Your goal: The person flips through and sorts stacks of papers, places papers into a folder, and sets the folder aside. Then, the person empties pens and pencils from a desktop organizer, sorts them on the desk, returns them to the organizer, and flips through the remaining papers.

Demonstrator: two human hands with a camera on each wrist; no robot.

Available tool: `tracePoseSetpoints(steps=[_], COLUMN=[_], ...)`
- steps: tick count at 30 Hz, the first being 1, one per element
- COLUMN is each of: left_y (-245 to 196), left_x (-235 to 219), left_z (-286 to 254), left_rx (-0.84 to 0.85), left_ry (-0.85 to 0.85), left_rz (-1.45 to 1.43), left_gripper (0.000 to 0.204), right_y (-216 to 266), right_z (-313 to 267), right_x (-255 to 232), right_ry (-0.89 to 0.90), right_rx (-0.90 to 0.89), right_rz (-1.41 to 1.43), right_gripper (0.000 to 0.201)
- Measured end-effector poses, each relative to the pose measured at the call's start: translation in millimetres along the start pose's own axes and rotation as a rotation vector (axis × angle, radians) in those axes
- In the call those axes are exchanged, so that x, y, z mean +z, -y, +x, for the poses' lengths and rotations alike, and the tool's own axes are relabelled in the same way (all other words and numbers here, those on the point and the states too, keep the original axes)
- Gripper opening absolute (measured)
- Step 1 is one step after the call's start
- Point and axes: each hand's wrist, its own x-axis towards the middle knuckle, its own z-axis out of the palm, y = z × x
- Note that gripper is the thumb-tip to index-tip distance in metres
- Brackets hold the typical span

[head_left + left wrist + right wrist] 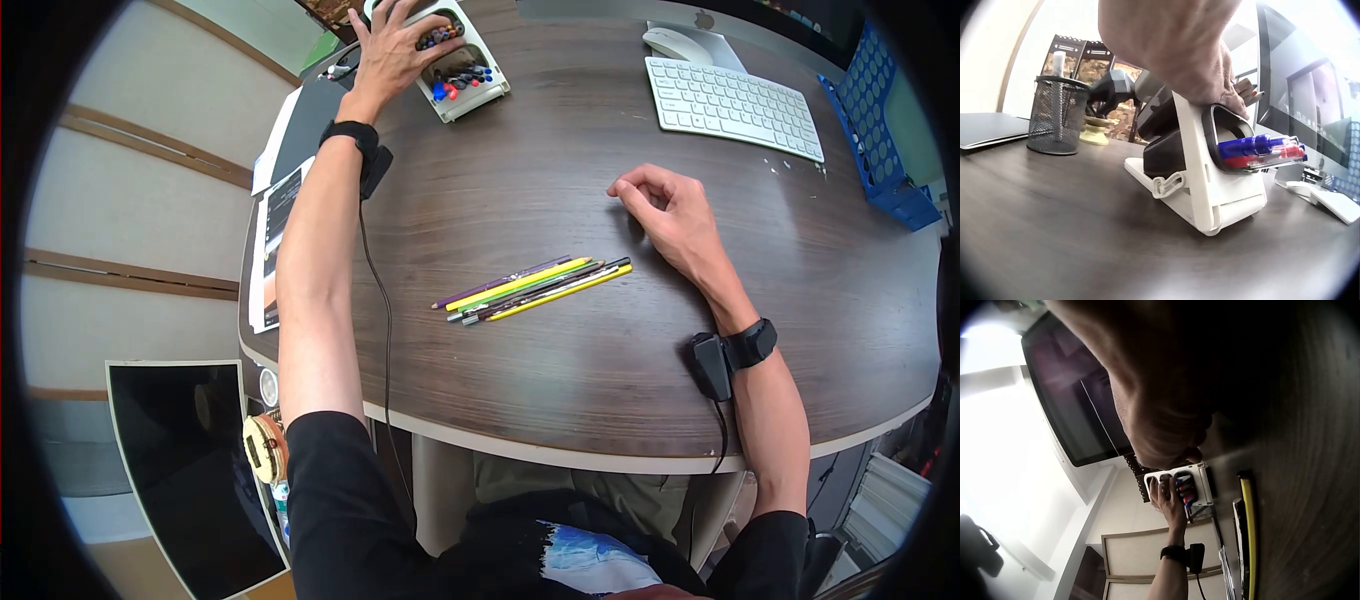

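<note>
My left hand (392,52) lies over a white desk organizer (487,97) with dark cups, its fingers spread across the upper part. Blue and red pens (1260,150) stick out of the lowest cup, and dark pencil ends (1249,92) show just beyond the fingers in the left wrist view. The hand itself hides part of the upper cups. On the desk, my right hand (672,215) rests loosely curled with nothing in it. Several colored pencils (540,288), purple, yellow, green and dark, lie side by side to its left.
A white keyboard (735,107) and mouse (678,45) sit before a monitor at the back right. At the right edge stands a blue perforated holder (885,130). A black mesh cup (1058,115) is behind the organizer, and a cable (385,300) trails from the left wrist.
</note>
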Motion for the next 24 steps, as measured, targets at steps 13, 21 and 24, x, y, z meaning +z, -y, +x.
tracePoseSetpoints(steps=[13,21,24], left_y=[4.9,-6.8,-5.8], left_x=[11.1,16.4,17.7], left_z=[-3.2,-6.3,-5.5], left_rx=[0.012,-0.032,0.017], left_ry=[-0.014,-0.083,-0.147], left_rz=[-0.118,-0.141,-0.232], left_gripper=[0.032,0.029,0.029], right_y=[7.6,5.0,0.5], right_z=[-0.3,0.3,1.6], right_x=[0.2,-1.0,-0.2], right_ry=[0.006,0.008,0.001], right_rx=[0.04,0.047,0.017], right_rz=[-0.017,-0.002,0.005], right_gripper=[0.028,0.029,0.029])
